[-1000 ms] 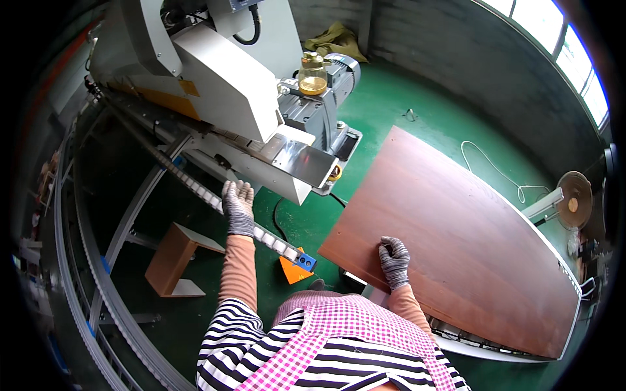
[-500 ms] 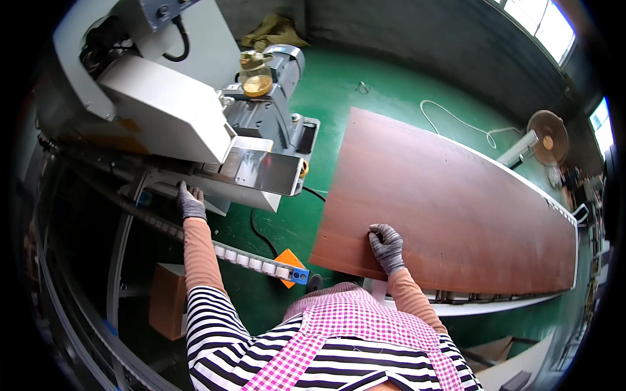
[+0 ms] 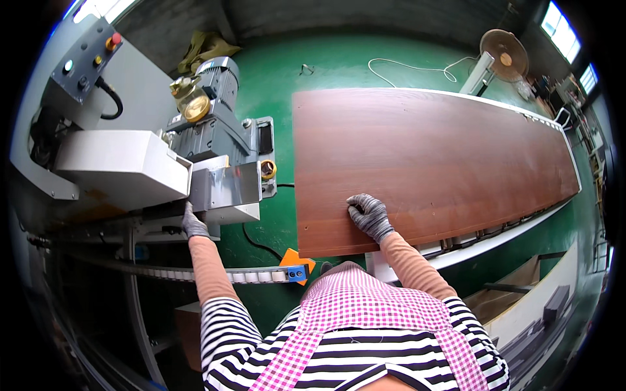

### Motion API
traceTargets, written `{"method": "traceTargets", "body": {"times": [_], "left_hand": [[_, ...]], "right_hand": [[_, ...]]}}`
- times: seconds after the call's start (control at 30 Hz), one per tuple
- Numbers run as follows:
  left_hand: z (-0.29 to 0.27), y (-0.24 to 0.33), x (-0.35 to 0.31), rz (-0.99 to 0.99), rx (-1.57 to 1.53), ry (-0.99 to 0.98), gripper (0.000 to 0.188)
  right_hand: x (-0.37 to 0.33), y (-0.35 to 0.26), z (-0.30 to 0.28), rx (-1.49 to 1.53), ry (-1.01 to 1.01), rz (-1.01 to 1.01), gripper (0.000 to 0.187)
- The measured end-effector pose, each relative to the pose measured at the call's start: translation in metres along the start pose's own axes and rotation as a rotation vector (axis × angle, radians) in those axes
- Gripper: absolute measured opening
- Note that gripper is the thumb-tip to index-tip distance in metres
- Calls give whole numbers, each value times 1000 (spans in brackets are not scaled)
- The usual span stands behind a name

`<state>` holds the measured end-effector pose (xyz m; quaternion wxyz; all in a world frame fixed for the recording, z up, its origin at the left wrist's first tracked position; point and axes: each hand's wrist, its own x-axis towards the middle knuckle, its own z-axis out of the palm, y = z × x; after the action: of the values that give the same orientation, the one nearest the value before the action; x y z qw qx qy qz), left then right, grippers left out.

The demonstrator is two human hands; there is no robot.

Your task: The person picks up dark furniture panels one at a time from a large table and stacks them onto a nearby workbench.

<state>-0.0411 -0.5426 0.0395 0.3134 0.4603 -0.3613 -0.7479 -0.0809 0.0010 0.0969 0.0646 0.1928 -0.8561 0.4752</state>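
Note:
My left hand [image 3: 193, 223], in a grey knit glove, reaches to the near edge of the machine's outlet. Its fingers point up along the side of a dark grey flat piece [image 3: 201, 189] beside a shiny metal plate [image 3: 235, 186]; whether they touch the piece I cannot tell. On the large brown wood-grain board [image 3: 430, 156] rests my right hand [image 3: 370, 218], gloved alike. Its fingers are curled in, and nothing shows in them. The board lies flat on a white-edged frame to my right.
A white machine housing [image 3: 124, 163] and a control box [image 3: 83, 62] with buttons stand at the left. A jar [image 3: 193, 104] sits on the grey motor [image 3: 215, 130]. A roller rail [image 3: 251, 276] runs below my left forearm. Beyond the board stands a fan [image 3: 504, 55].
The view has swung right. My left hand has come up against the dark grey piece at the outlet, which shows more plainly now. My right hand stays on the board, nearer its left end.

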Motion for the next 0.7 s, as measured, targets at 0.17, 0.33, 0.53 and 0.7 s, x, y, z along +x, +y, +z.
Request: {"method": "traceTargets", "body": {"times": [0.17,0.33,0.53,0.7], "left_hand": [[27,-15,-92,-56,-28,-35,23],[41,-70,-185,-214,-102,-321,29],[84,-131,-364,-355,112,-510,31],[90,-167,-433,-668,332,-677,25]], "right_hand": [[-4,4,-7,8,-17,-14,15],[-10,2,-4,177,-67,142,20],[-21,1,7,705,-155,484,61],[-27,4,-57,450,42,548,65]]}}
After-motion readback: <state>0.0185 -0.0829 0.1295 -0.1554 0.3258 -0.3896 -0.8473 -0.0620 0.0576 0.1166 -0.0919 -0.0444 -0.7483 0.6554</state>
